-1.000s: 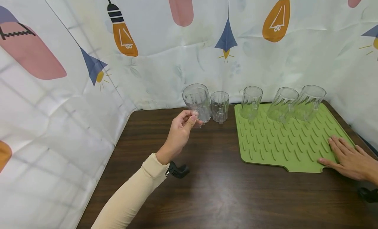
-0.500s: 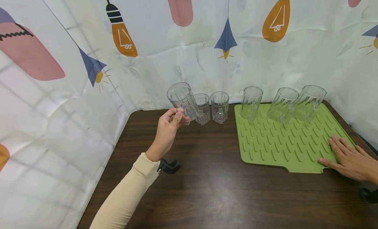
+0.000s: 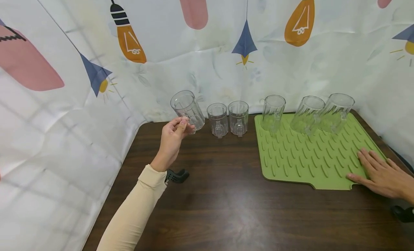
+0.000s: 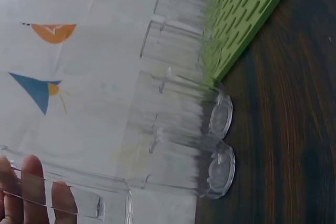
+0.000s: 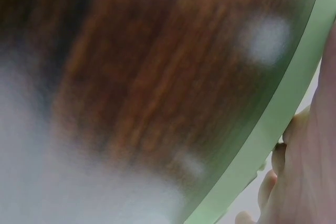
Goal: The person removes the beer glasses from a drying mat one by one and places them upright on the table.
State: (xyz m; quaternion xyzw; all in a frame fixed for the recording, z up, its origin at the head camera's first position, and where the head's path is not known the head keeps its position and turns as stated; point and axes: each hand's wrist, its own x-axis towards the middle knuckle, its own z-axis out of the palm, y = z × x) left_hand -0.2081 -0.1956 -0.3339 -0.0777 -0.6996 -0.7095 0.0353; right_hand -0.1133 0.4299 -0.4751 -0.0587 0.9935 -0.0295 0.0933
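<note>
My left hand [image 3: 173, 137] grips a clear glass mug [image 3: 188, 106] by its handle, the mug tilted to the left near the back edge of the table. In the left wrist view fingers [image 4: 32, 190] curl through that handle. Just right of it, two more clear mugs [image 3: 218, 119] [image 3: 238, 118] stand side by side on the wood, handles facing me. My right hand [image 3: 383, 173] lies flat with fingers spread on the front right corner of a green ridged drying mat [image 3: 300, 164]. The right wrist view shows the mat's edge [image 5: 273, 103] beside that hand.
Along the mat's back stand three clear mugs [image 3: 274, 112] [image 3: 308, 114] [image 3: 337, 112]. Behind the dark wooden table [image 3: 223, 200] hangs a white curtain [image 3: 168, 78] printed with lamps and bulbs; it also closes off the left and right sides.
My left hand has moved left with the mug, away from the two standing mugs, one of which it earlier overlapped. The right hand stays on the mat.
</note>
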